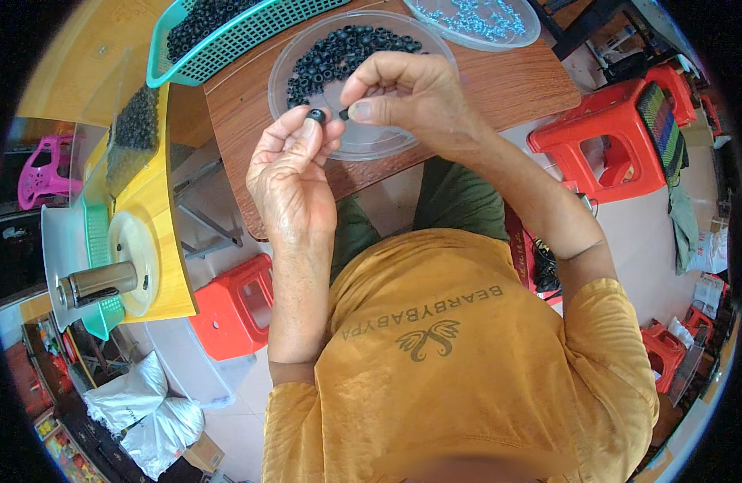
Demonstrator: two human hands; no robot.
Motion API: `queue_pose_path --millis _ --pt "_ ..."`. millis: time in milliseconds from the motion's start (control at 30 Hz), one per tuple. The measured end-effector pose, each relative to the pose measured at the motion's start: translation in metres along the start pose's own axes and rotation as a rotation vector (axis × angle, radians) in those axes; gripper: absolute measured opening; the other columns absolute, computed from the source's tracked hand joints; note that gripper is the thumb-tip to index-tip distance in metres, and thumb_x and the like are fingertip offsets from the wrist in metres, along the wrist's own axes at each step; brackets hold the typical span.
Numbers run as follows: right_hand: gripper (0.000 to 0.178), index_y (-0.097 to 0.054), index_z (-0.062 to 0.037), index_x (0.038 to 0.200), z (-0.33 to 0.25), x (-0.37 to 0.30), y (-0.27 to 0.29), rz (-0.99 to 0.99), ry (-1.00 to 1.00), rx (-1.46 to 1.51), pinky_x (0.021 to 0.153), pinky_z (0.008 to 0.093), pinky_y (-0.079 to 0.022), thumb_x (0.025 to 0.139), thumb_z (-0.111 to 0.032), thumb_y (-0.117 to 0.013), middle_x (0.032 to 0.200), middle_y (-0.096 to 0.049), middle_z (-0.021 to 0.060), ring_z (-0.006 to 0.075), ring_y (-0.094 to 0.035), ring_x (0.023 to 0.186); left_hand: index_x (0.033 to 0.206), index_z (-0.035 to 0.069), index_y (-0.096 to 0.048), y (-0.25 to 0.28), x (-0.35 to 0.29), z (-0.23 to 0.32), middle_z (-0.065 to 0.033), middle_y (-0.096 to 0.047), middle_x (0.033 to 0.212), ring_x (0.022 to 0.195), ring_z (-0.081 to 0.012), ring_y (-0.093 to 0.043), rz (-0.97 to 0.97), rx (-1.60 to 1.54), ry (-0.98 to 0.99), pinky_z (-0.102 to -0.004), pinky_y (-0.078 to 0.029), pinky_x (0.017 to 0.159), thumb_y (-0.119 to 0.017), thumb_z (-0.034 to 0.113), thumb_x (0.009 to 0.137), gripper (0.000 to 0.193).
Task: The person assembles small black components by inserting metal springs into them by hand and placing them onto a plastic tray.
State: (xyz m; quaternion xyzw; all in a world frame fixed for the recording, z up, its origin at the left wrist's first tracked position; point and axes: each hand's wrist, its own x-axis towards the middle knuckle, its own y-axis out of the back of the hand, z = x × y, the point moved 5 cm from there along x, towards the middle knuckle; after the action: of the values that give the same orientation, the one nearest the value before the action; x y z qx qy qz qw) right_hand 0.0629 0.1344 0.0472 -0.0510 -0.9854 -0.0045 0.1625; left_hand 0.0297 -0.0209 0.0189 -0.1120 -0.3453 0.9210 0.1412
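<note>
My left hand (290, 177) pinches a small black round part (315, 116) with a hole in its top between thumb and fingertips. Facing it, my right hand (411, 101) grips a tiny dark piece (344, 114) between thumb and forefinger; its exact kind is too small to make out. A narrow gap separates the two pieces. Both hands are raised over the near part of a clear round plastic tray (277, 68). Many loose black round parts (338, 63) lie in the tray, mostly toward its far side, partly hidden by my right hand.
On the brown wooden table (242, 145) stand a green mesh basket (226, 56) of black parts and a clear bowl (435, 28) of small blue pieces (483, 16). Red stools (600, 145) flank me. A yellow table (177, 274) at left holds a metal flask (105, 282).
</note>
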Motion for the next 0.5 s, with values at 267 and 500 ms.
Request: queue_pose_path --millis 267,500 --pt "0.016 -0.064 -0.0066 0.09 -0.027 -0.024 -0.009 0.078 0.412 -0.426 0.062 0.0274 -0.045 0.074 -0.004 -0.062 0.074 -0.059 0.0034 0.0154 -0.056 0.07 0.098 -0.003 -0.058 -0.012 -0.014 0.002 -0.0154 -0.064 0.091 0.078 -0.0235 -0.065 -0.032 0.001 -0.073 -0.0312 -0.052 0.072 -0.061 -0.003 0.081 0.018" --pt "0.019 -0.063 -0.0082 0.09 -0.039 -0.045 -0.019 0.187 0.73 -0.719 0.064 0.0341 -0.045 0.072 -0.004 -0.061 0.075 -0.058 0.0068 0.0263 -0.054 0.071 0.099 -0.003 -0.058 -0.015 -0.02 0.0 -0.0153 -0.064 0.093 0.078 -0.0234 -0.065 -0.066 -0.057 -0.048 -0.0314 -0.053 0.072 -0.06 -0.003 0.082 0.017"
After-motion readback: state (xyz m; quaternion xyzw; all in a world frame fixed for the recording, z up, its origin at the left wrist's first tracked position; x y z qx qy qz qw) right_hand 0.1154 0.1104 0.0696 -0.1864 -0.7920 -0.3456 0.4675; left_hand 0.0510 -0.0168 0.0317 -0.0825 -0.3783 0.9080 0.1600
